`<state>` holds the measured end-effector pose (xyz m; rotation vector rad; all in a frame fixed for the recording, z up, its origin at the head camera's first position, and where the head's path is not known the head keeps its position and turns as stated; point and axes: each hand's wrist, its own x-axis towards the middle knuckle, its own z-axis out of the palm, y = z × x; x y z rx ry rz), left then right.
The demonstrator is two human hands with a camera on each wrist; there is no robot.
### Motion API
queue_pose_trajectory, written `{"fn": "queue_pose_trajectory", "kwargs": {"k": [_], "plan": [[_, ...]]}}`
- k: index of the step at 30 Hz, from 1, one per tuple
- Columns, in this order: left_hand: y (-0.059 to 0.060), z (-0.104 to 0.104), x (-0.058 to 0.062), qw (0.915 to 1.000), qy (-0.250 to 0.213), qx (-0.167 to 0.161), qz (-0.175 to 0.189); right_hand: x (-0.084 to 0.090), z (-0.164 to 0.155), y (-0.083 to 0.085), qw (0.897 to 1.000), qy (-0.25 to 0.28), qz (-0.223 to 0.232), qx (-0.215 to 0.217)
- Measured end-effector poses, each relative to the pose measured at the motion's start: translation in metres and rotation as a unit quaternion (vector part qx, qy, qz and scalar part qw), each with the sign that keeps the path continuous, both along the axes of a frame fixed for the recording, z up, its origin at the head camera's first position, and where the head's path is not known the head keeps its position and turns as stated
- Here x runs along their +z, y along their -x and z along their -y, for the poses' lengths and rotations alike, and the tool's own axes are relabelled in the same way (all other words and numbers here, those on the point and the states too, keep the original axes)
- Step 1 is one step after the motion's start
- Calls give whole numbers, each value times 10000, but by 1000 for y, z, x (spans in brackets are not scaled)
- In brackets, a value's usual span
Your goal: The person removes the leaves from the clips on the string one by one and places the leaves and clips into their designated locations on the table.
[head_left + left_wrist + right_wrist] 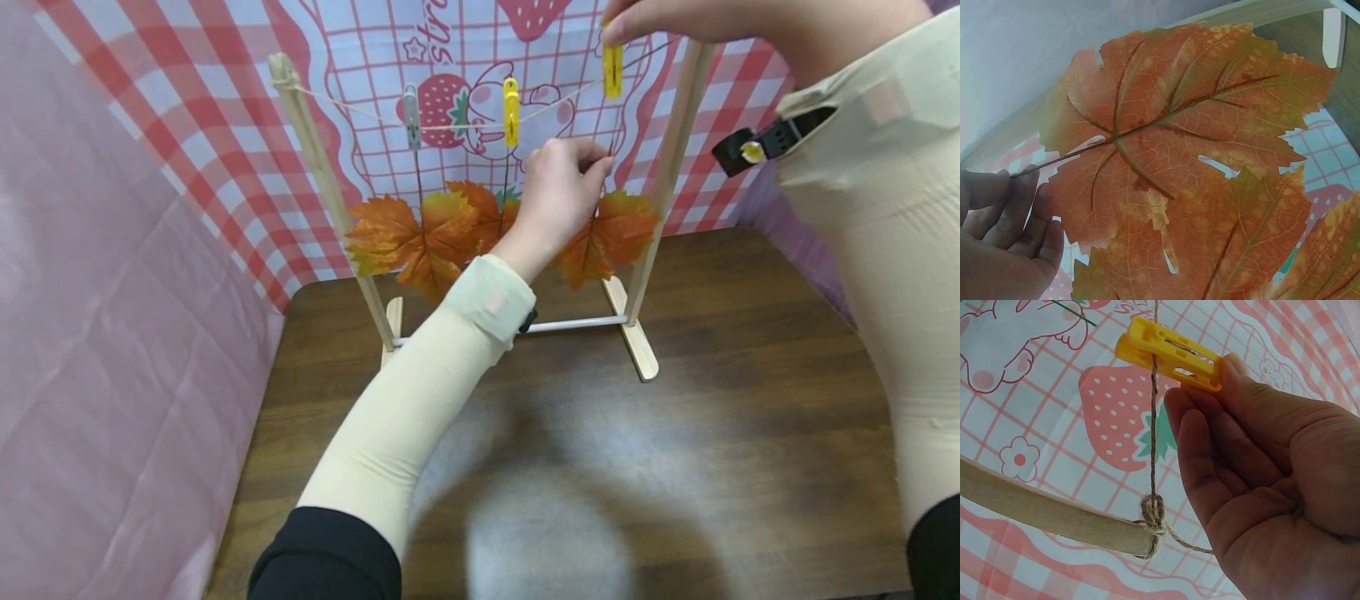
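Up on the string [465,125], the right hand [675,21] pinches the yellow peg [612,71] while left-hand fingers [592,162] clamp the leaf [611,233] stem just below. Pegging looks underway; next, that stem needs guiding into the peg's mouth.

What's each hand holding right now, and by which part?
The left hand pinches the orange maple leaf by its thin stem. The right hand pinches the yellow plastic clothespin by its tail end, on the twine line.
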<state>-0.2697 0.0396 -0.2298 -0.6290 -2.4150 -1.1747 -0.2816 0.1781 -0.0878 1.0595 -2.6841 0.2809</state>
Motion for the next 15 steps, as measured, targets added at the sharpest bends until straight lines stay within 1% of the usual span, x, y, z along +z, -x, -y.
{"fn": "queue_pose_trajectory", "kwargs": {"k": [4,6,8,11,13,14,15], "plan": [[-1,-1,-2,9999,141,-28,-14,1,0,2,9996,-104,-262,-3],[-2,-1,-3,9998,198,-80,-3,2,-3,8,9993,-153,-334,-28],[-2,-1,-4,9996,262,-135,23,0,-9,24,9980,-285,-528,-176],[-4,-2,-5,9991,327,-266,109,-4,-22,53,9965,-346,-638,-415],[-5,-3,-7,9985,398,-360,134,-7,-29,65,9950,-367,-755,-538],[-6,-4,-7,9980,448,-408,162,-6,-28,60,9956,-324,-699,-537],[-6,-4,-8,9975,517,-450,157,-4,-25,51,9960,-271,-674,-519]]}}
